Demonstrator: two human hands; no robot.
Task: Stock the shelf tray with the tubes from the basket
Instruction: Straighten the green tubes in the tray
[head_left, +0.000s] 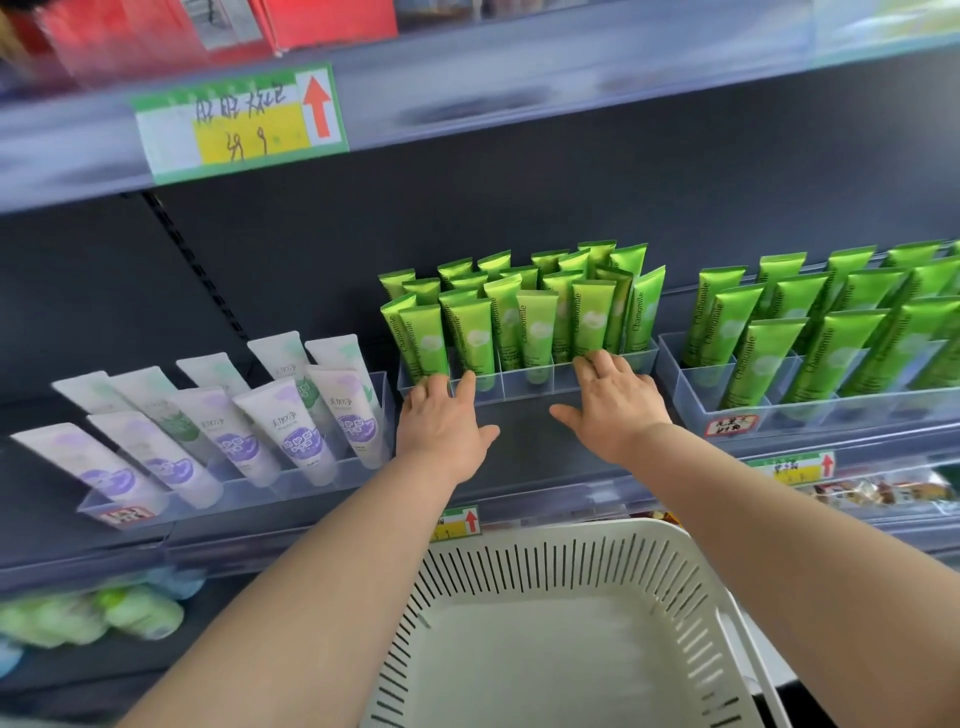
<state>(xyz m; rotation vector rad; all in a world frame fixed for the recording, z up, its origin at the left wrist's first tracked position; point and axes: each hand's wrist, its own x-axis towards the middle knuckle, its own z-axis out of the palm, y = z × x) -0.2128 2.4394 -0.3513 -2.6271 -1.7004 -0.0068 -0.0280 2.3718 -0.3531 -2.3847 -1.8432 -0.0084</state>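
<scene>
Tubes (524, 317) upright in tray (524, 387), crimped ends up, leaning back

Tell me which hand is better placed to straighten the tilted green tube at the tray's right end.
Right. The right hand touches the tray front wall close below that tube; the left hand sits at the tray's left end.

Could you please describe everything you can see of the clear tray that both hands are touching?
The clear tray looks like transparent plastic: a long, low box with dividers forming front compartments. It sits on the dark shelf, set back from its edge, packed with rows of upright green tubes. The left hand rests its fingers on the front wall near the left end; the right hand lays its fingers over the front rim further right.
</scene>
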